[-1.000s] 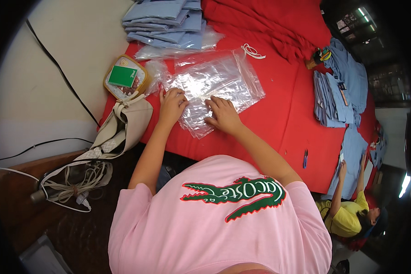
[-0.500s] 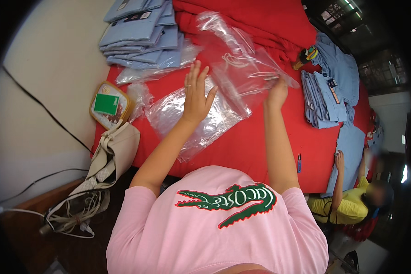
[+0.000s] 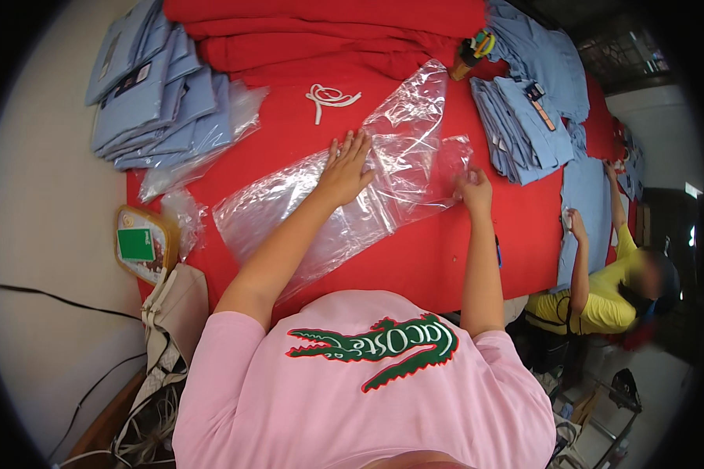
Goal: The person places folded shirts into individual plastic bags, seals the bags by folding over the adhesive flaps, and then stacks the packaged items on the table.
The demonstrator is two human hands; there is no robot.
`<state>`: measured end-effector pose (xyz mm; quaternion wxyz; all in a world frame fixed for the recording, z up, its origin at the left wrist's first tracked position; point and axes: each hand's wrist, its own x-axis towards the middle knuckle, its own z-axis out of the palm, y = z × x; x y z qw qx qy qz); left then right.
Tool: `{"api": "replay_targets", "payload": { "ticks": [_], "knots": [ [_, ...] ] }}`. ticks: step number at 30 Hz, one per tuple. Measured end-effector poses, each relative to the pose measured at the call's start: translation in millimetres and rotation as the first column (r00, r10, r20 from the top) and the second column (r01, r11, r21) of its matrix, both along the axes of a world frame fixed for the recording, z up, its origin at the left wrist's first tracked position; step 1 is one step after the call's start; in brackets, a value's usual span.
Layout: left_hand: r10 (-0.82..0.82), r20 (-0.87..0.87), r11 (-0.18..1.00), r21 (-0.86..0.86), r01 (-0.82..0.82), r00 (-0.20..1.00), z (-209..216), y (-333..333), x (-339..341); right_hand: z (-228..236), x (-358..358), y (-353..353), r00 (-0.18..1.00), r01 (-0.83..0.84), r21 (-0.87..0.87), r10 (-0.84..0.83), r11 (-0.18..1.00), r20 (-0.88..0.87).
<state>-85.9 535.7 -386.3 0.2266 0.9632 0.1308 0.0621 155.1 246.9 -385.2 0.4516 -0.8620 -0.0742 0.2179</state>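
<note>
A clear plastic bag (image 3: pixel 289 199) lies spread over the red tablecloth in front of me, its far part fanned out toward the upper right. My left hand (image 3: pixel 346 172) rests flat on its middle, fingers extended and palm down. At the bag's right edge my right hand (image 3: pixel 474 191) pinches the film between thumb and fingers. Beyond the bag, a loose white cord (image 3: pixel 331 98) lies in loops on the cloth. Any layers stacked beneath the bag are hard to make out.
Bagged blue garments (image 3: pixel 160 102) are piled far left. Folded blue garments (image 3: pixel 516 129) lie right, beside a cup of tools (image 3: pixel 465 59). A plastic tub (image 3: pixel 145 242) and beige bag (image 3: pixel 180 301) stand left. A co-worker in yellow (image 3: pixel 594 301) handles blue cloth at right.
The bag's raised far part has come down and spread flatter to the right, uncovering the white cord. My right hand has drawn nearer to me; my left now presses on the bag.
</note>
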Motion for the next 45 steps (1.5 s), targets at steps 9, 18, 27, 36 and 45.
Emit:
{"api": "replay_targets", "payload": {
  "ticks": [9, 18, 27, 36, 45],
  "knots": [
    [-0.026, -0.065, 0.976, 0.214, 0.039, 0.998, -3, -5, -27, 2, 19, -5, 0.994, -0.063, 0.012, 0.064, 0.998, -0.086],
    [0.263, 0.178, 0.957, -0.175, -0.233, 0.948, -1, 37, -96, 103, -85, -64, 0.504, -0.641, -0.034, 0.387, 0.767, -0.772],
    [0.255, 0.024, 0.963, -0.096, -0.252, 0.967, 52, -31, -25, -8, -3, 78, 0.849, 0.016, 0.138, -0.087, 0.990, 0.521],
    [0.051, 0.144, 0.972, -0.233, -0.016, 0.988, 30, 25, -143, -16, 4, 106, 0.978, -0.123, 0.355, 0.174, 0.927, -0.115],
    [0.290, 0.208, 0.918, -0.336, -0.211, 0.934, 58, 8, -130, 19, -80, 36, 0.873, 0.156, 0.421, 0.075, 0.893, -0.482]
  ]
}}
